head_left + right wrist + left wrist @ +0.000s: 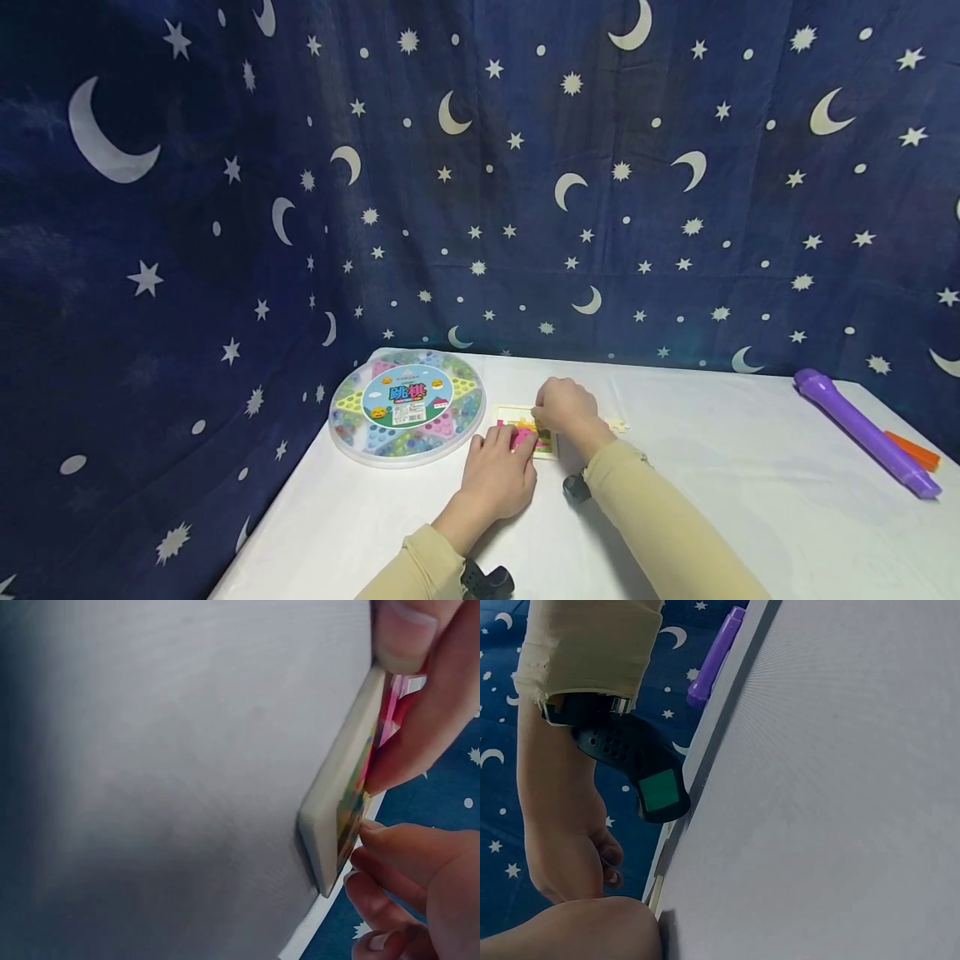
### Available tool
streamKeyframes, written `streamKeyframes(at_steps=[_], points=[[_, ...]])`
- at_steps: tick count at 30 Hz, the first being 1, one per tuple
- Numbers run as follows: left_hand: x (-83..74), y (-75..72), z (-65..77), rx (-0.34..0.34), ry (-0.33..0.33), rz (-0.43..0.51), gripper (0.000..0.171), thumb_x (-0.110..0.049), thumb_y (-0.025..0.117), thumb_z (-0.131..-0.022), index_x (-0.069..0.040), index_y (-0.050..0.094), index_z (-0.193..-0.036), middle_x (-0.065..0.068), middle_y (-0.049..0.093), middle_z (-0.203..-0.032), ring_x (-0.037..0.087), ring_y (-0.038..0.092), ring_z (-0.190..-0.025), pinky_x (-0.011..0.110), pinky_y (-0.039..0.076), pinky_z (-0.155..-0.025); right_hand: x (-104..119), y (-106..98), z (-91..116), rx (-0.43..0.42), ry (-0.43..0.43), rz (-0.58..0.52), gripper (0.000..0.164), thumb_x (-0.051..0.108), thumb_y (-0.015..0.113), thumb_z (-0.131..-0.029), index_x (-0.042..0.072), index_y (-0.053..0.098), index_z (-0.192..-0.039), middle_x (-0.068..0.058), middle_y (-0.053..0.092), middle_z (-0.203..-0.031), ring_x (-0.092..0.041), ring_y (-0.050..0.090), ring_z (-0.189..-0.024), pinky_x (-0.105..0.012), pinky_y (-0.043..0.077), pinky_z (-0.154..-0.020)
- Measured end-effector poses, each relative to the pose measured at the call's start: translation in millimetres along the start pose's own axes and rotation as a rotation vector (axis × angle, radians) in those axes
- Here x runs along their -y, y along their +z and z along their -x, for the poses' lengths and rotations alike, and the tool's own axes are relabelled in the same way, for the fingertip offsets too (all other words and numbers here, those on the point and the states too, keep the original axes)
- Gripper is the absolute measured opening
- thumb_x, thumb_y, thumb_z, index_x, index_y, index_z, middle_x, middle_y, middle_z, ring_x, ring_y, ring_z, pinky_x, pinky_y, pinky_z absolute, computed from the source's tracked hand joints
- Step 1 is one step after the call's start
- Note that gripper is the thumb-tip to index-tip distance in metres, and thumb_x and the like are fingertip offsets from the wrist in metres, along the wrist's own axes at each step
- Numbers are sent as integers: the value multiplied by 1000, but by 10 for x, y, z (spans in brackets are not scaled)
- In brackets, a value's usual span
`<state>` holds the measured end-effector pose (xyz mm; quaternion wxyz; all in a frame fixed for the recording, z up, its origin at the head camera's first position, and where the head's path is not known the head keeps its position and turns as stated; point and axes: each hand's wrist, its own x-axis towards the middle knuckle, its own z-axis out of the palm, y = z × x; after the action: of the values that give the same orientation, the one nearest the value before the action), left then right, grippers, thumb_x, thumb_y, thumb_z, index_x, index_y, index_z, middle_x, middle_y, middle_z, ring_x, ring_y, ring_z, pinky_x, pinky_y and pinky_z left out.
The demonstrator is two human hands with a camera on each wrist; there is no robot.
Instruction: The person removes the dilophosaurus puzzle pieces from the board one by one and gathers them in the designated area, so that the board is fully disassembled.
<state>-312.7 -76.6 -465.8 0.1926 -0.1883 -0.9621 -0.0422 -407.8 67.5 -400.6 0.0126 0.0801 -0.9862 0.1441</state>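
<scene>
A small cream-framed board (547,455) with a pink, yellow and green picture, apparently a jigsaw puzzle, lies on the table. My left hand (500,473) rests on its near left part. In the right wrist view, the left thumb (405,637) touches the board's near edge and a finger lies over the pink area. My right hand (567,411) is at the board's far right side, fingers bent. Its fingertips meet the picture in the right wrist view; whether they pinch a piece is hidden. The left wrist view shows the board only as a thin edge.
A round Chinese checkers set (408,408) lies left of the board. Small pale pieces (618,425) lie beyond the right wrist. A purple microphone-shaped stick (862,429) and an orange object (913,450) lie at the far right. A starry curtain (525,208) hangs behind the white table.
</scene>
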Motion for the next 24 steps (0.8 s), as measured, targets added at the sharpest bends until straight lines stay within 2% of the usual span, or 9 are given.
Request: streamKeyframes(at_steps=[10,16,21,24], points=[[-5,-26,4,9,-2,1,46,-36,43,-104,-26,59,-145,7,56,-134,25,47,-124,42,39,-89,-7,-10,-16,15,-10,3,13,24,76,-89,16,79,-78,3,69,-72,-20,60,-68,-42,56,-70],[-30,-66,2,10,0,11,44,-34,44,-103,-24,60,-143,8,55,-133,25,48,-122,41,39,-87,-33,-35,-4,10,-15,-3,10,24,77,-86,17,79,-79,2,70,-76,-20,61,-71,-44,56,-72],[-31,-62,13,-4,-1,14,43,-33,44,-103,-24,61,-142,8,56,-132,25,48,-123,42,39,-86,-51,-97,7,5,-11,-75,11,26,80,-87,15,78,-86,1,72,-83,-21,62,-77,-46,56,-77],[-9,-37,14,-18,-5,5,43,-33,44,-103,-26,62,-141,7,56,-132,25,48,-123,42,39,-86,-51,-141,7,21,-13,-134,12,26,81,-87,15,78,-89,0,72,-87,-20,62,-79,-43,55,-76]])
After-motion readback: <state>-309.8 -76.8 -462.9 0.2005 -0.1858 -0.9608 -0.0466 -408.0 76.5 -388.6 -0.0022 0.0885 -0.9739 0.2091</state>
